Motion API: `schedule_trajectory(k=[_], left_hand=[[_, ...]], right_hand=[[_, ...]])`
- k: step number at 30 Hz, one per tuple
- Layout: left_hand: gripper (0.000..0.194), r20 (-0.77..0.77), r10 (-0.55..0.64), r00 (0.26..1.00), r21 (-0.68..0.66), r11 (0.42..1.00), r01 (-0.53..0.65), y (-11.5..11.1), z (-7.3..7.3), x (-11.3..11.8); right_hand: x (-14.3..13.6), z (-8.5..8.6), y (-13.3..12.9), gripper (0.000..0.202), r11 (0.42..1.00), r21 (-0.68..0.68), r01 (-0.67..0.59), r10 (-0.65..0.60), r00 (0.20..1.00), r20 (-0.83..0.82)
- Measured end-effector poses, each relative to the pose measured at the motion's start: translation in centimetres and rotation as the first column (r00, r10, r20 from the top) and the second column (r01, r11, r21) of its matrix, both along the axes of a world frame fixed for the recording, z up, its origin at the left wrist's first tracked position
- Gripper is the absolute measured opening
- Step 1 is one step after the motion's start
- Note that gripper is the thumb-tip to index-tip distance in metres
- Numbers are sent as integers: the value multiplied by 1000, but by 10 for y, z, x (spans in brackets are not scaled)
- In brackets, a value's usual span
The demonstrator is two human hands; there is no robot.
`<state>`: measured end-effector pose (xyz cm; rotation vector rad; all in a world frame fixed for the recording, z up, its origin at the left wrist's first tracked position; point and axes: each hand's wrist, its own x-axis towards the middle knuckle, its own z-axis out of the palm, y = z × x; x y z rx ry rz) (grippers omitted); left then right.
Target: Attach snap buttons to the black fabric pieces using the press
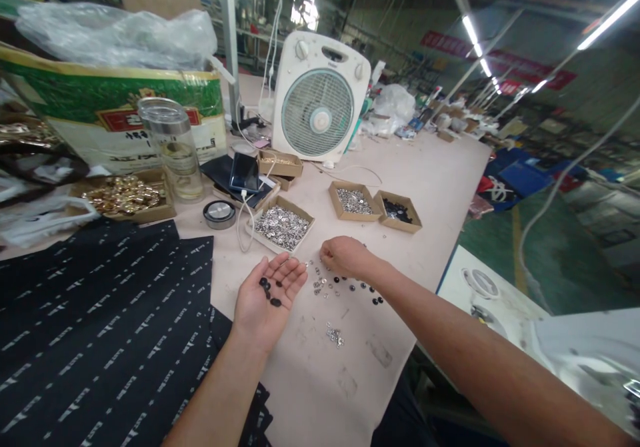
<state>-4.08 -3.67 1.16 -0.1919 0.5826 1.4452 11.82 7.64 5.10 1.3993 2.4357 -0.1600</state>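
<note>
My left hand (265,300) is turned palm up with its fingers slightly curled, holding several black snap buttons (275,302) in the palm. To its right, my right hand (345,257) is closed over the tabletop, fingertips pinched together and pointing down. Whatever is between those fingertips is too small or hidden to make out. Silver snap parts (319,286) and loose black snap caps (377,300) lie scattered just below the right hand. A small heap of silver pieces (335,334) sits nearer to me.
Cardboard trays hold silver snap parts (281,227), more silver pieces (354,201) and black parts (397,211). A box fan (320,100), glass bottle (177,160), phone (245,172) and round lid (220,214) stand behind. Black printed fabric (100,334) covers the left side.
</note>
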Motion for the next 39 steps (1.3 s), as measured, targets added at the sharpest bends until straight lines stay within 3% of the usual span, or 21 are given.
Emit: schedule_trajectory(k=[13, 21, 29, 39], left_hand=[[27, -11, -3, 1000, 10, 1000, 3, -1, -2, 0], [25, -4, 3, 1000, -5, 1000, -3, -1, 4, 0], [26, -6, 8, 1000, 0, 1000, -8, 1, 2, -2], [26, -2, 2, 1000, 16, 1000, -2, 1, 0, -2]], right_hand=[[-12, 0, 0, 30, 999, -7, 49, -49, 997, 55], [3, -1, 1, 26, 1000, -5, -8, 8, 999, -48], [3, 1, 1, 21, 996, 77, 38, -42, 998, 43], [5, 0, 5, 21, 1000, 29, -2, 3, 1000, -21]])
